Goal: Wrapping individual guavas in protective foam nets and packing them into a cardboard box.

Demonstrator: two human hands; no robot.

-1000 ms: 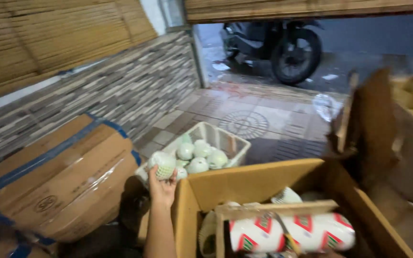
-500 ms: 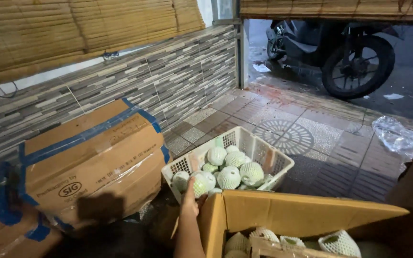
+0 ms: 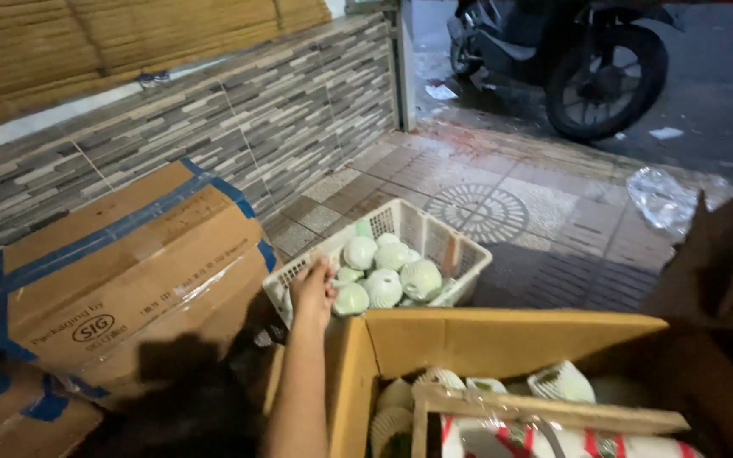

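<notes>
My left hand (image 3: 312,290) reaches over the near corner of a white plastic basket (image 3: 460,251) on the tiled floor. Its fingers curl on a pale green round fruit (image 3: 352,298) at that corner of the basket. Several more pale green round fruits (image 3: 400,270) lie piled in the basket beside it. My forearm runs up along the left wall of an open cardboard box (image 3: 502,329) in front of me, which holds more of the pale fruits (image 3: 560,382) in net sleeves and red-and-white packs (image 3: 553,441). My right hand is out of view.
A large brown cardboard box (image 3: 129,263) bound with blue tape lies on the left against a striped tile wall (image 3: 239,110). A motorbike (image 3: 583,59) is parked at the back right on the wet pavement. A crumpled clear plastic bag (image 3: 663,199) lies on the right.
My left hand has carried the fruit from above the basket down into its near corner. The view has swung left and closer to the basket.
</notes>
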